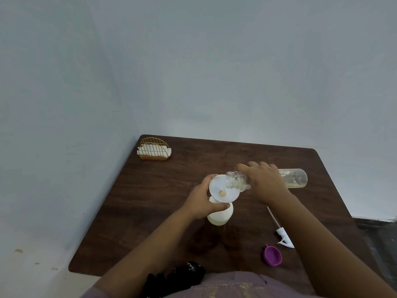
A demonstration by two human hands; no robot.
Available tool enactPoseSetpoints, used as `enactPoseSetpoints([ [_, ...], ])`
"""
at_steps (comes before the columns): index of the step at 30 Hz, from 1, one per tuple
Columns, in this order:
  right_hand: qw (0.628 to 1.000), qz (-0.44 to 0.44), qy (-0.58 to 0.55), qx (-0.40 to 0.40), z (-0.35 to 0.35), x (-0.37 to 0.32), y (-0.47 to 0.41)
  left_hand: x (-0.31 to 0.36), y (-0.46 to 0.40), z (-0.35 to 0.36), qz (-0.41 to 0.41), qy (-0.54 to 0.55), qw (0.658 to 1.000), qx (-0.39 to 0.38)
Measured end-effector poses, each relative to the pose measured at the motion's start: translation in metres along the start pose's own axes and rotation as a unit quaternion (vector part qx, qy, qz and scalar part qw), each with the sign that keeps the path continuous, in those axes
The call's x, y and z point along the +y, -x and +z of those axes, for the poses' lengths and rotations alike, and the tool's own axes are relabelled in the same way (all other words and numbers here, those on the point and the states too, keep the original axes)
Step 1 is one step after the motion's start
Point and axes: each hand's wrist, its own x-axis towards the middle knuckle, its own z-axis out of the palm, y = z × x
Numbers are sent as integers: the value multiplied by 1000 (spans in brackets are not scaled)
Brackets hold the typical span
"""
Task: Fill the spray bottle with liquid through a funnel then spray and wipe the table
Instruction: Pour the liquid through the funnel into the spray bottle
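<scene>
A white spray bottle [220,217] stands upright on the dark wooden table [150,201], its top off. A white funnel [223,191] sits in its neck. My left hand [202,203] grips the bottle's neck just under the funnel. My right hand [264,181] holds a clear plastic bottle [294,178] tipped on its side, its open mouth over the funnel bowl. A little pale yellow liquid lies in the clear bottle and shows in the funnel's hole. The white spray head [283,237] with its tube lies on the table at the right.
A purple cap [272,255] lies near the front right. A gold wire holder with white napkins [154,149] stands at the far left corner. A black cloth [178,276] lies at the near edge. Walls close the far and left sides.
</scene>
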Motion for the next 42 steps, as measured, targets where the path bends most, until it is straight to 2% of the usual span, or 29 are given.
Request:
enactPoseSetpoints([
  [42, 1000, 0, 9, -9, -2, -3, 2, -1, -1, 1, 10, -17, 1000, -1],
])
